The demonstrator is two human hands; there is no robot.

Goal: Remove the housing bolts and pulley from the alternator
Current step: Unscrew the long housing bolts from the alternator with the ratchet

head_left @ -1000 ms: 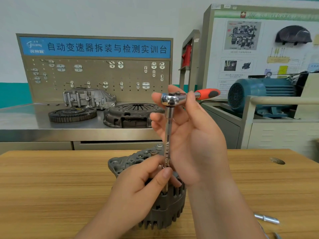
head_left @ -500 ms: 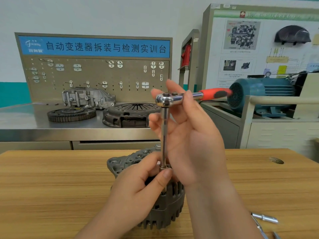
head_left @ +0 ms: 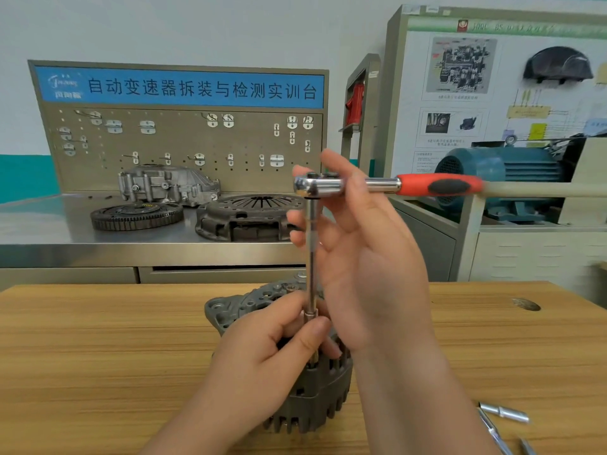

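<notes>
A grey finned alternator (head_left: 315, 399) stands on the wooden table (head_left: 98, 356) in front of me. A chrome extension bar (head_left: 310, 257) rises straight up from its top to a ratchet with a red and black handle (head_left: 440, 185) that points right. My left hand (head_left: 262, 356) rests on the alternator and pinches the bar's lower end between thumb and fingers, hiding the bolt under it. My right hand (head_left: 371, 267) holds the ratchet head, thumb over the shank and fingers behind the bar.
Loose chrome sockets (head_left: 504, 412) lie on the table at the lower right. Behind, a steel bench carries a clutch cover (head_left: 249, 215), a toothed flywheel (head_left: 136, 215) and a cast housing (head_left: 164, 185). A blue electric motor (head_left: 492, 169) sits on a stand to the right.
The ratchet handle has swung round from pointing back-right to pointing straight right, and the head shifted slightly left. Both hands keep their hold.
</notes>
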